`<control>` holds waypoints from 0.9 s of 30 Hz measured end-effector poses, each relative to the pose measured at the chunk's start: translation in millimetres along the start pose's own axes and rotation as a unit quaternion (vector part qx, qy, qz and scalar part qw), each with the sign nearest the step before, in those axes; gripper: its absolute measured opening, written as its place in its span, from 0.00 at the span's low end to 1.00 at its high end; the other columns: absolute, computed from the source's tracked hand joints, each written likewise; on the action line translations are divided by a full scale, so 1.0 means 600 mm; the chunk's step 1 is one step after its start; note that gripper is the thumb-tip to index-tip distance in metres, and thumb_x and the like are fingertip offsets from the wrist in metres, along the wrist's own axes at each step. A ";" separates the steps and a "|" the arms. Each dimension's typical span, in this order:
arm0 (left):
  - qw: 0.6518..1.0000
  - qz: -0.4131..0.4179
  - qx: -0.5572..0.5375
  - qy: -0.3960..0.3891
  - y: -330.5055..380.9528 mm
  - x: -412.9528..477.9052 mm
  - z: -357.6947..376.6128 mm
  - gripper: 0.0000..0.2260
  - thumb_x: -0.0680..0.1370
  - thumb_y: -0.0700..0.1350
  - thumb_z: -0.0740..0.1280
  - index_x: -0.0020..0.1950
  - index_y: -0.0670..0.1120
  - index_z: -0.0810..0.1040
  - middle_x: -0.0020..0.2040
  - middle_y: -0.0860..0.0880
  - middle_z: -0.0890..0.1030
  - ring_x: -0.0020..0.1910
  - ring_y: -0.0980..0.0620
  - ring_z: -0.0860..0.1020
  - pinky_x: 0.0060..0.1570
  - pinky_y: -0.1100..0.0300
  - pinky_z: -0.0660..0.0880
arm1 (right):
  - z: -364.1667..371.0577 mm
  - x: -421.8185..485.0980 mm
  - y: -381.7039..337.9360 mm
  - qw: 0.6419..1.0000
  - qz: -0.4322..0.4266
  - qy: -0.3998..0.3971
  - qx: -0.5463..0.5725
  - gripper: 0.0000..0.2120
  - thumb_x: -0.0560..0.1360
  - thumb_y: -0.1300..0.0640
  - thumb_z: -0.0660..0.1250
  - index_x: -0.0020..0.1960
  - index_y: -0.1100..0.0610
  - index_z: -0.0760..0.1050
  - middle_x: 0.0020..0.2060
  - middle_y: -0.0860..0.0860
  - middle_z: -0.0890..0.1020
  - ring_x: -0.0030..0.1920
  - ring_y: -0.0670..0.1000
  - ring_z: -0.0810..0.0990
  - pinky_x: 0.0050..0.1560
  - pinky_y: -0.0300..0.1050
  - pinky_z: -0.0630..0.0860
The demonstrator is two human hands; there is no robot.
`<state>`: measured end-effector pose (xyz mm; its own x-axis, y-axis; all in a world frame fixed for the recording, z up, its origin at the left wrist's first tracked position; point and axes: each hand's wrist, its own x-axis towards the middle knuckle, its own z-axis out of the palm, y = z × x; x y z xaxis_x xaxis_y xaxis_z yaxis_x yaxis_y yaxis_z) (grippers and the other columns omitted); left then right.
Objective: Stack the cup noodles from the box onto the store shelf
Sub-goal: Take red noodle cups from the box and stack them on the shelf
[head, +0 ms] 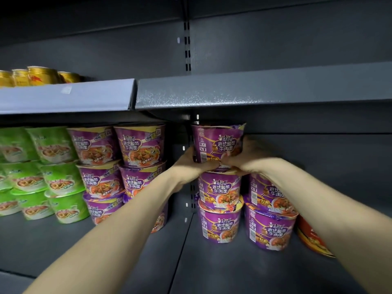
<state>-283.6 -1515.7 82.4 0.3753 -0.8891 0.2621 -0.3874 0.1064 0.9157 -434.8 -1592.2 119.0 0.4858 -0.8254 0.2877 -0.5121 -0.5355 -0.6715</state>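
Head: cup (pixel 218 143) (lidded) between hands (pixel 191 164) (pixel 249 155)

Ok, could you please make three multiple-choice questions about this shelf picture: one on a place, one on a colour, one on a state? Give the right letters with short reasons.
1. Where is the purple cup that both hands hold?
A) beside the gold cans on the upper shelf
B) above a stack of two purple cups
C) alone on the shelf floor

2. What colour are the stacked cups at the far left?
A) green
B) red
C) blue

3. How are the hands?
A) both open and empty
B) only one hand grips
C) left hand and right hand both grip the cup

Answers:
1 B: two more purple cups stand directly under it.
2 A: their wrappers are bright green.
3 C: fingers of both hands curl round the cup's base.
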 end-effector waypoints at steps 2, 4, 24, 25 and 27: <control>1.000 0.000 -0.007 -0.006 -0.002 0.001 0.003 0.29 0.70 0.43 0.77 0.68 0.50 0.69 0.56 0.53 0.81 0.51 0.57 0.80 0.49 0.62 0.77 | -0.002 -0.001 0.001 1.000 -0.006 -0.001 -0.014 0.26 0.70 0.47 0.72 0.61 0.57 0.68 0.52 0.51 0.77 0.51 0.52 0.77 0.43 0.40 0.74; 1.000 0.006 -0.009 -0.007 -0.002 0.001 0.007 0.34 0.67 0.42 0.80 0.68 0.48 0.67 0.58 0.50 0.81 0.52 0.55 0.81 0.50 0.60 0.78 | -0.004 -0.005 0.000 1.000 -0.008 -0.006 -0.027 0.28 0.70 0.48 0.73 0.64 0.57 0.67 0.55 0.52 0.76 0.57 0.53 0.76 0.48 0.40 0.71; 0.985 -0.065 0.033 0.159 -0.072 -0.085 0.061 0.21 0.69 0.49 0.78 0.53 0.42 0.72 0.44 0.50 0.77 0.39 0.57 0.76 0.37 0.68 0.74 | -0.066 -0.094 0.031 0.990 -0.027 -0.087 -0.105 0.22 0.72 0.53 0.72 0.65 0.55 0.75 0.57 0.51 0.81 0.55 0.51 0.79 0.59 0.44 0.74; 0.985 -0.064 0.045 0.153 -0.084 -0.097 0.072 0.18 0.71 0.47 0.77 0.49 0.43 0.71 0.39 0.52 0.75 0.35 0.58 0.73 0.34 0.69 0.71 | -0.072 -0.108 0.046 0.990 -0.022 -0.103 -0.090 0.19 0.72 0.54 0.72 0.62 0.55 0.77 0.54 0.51 0.82 0.52 0.50 0.80 0.56 0.42 0.75; 0.990 -0.073 0.076 0.097 -0.102 -0.114 0.102 0.13 0.72 0.45 0.75 0.44 0.46 0.71 0.35 0.52 0.73 0.31 0.57 0.72 0.36 0.65 0.71 | -0.081 -0.131 0.083 0.987 0.009 -0.145 -0.069 0.11 0.72 0.59 0.72 0.53 0.59 0.81 0.47 0.55 0.84 0.43 0.49 0.80 0.50 0.45 0.78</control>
<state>-337.2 -1488.6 -10.1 0.5851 -0.7867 0.1967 -0.4340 -0.0989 0.8955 -532.9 -1562.7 96.1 0.6482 -0.7595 0.0556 -0.6045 -0.5575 -0.5690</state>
